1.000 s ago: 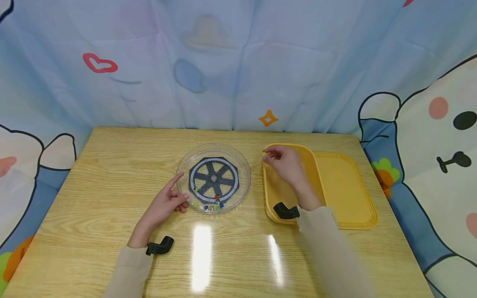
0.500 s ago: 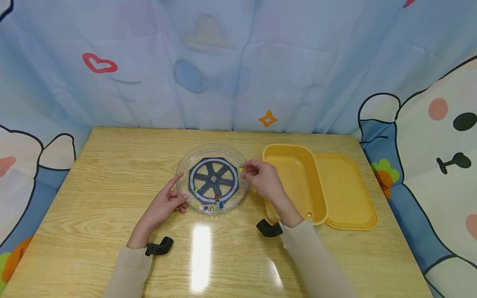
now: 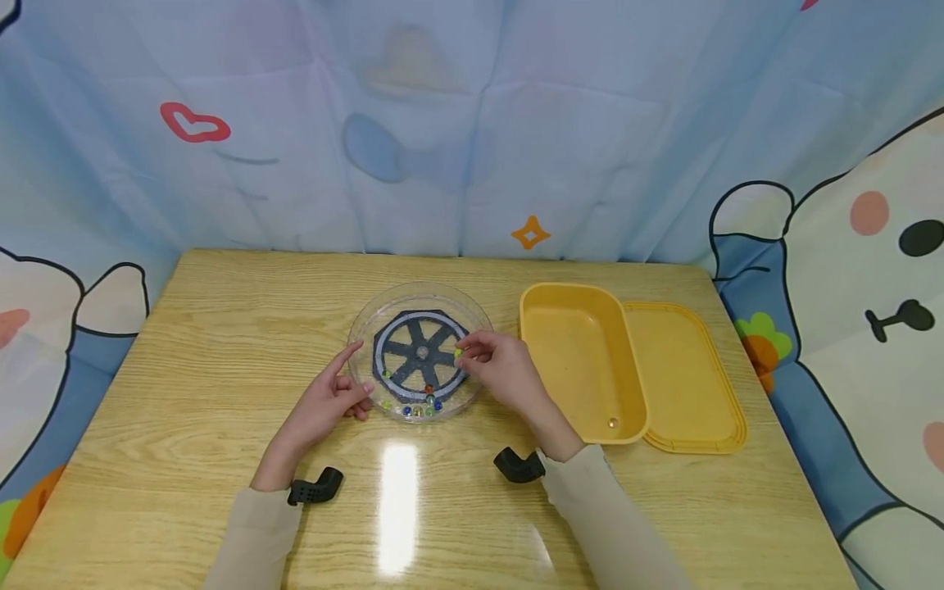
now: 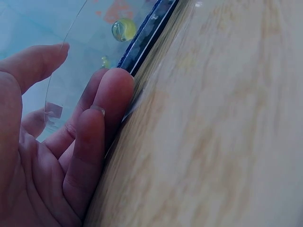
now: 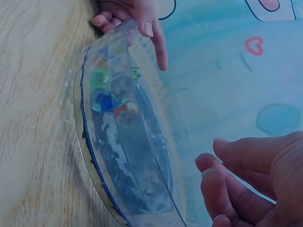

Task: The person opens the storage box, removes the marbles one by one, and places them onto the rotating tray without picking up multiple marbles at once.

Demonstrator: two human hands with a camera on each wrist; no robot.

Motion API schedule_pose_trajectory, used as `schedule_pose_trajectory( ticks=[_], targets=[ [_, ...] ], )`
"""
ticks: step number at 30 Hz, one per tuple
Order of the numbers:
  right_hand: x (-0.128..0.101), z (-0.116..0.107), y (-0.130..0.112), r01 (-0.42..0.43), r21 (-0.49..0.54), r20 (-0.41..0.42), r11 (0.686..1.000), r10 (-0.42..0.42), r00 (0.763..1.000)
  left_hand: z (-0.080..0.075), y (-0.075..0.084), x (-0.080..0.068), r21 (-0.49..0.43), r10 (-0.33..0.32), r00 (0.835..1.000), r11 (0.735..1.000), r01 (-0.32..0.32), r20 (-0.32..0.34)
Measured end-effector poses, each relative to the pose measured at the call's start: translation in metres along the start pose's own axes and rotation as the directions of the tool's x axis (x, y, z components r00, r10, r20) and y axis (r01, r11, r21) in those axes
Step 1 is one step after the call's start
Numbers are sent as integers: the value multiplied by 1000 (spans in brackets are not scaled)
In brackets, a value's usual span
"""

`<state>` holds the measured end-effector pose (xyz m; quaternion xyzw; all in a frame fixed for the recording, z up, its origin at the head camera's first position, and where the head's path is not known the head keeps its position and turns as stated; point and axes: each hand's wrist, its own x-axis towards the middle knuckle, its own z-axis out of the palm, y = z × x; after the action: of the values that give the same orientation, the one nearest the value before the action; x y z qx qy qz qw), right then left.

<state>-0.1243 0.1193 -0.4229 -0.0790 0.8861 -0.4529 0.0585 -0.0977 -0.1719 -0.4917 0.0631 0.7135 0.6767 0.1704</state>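
In the head view a clear round dish lies on the table, with a dark spoked wheel shape ringed in white inside it. Several glass marbles gather along its near side. My left hand holds the dish's left rim, index finger extended and the lower fingers curled at the outer wall. My right hand is over the dish's right side and pinches a yellow-green marble between thumb and fingertips. In the right wrist view that marble is hidden by the fingers. A yellowish marble shows through the wall in the left wrist view.
Right of the dish stands a yellow tub with one small marble near its front corner. Its yellow lid lies flat beside it. A patterned blue curtain hangs behind the wooden table.
My right hand has moved left from above the tub's far left corner to over the dish, carrying the yellow-green marble. The left hand and dish have stayed put.
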Motion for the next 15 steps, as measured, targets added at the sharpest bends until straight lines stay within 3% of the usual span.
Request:
schedule_pose_trajectory(
  ticks=[9,15],
  targets=[
    [-1,-4,-3,-28,3,9,1000,28,1000,0,0,0,8,-1,1000,1000,1,0],
    [1,-26,-5,-31,-43,-13,999,30,999,0,0,1,17,-4,1000,1000,4,-2]
  ],
)
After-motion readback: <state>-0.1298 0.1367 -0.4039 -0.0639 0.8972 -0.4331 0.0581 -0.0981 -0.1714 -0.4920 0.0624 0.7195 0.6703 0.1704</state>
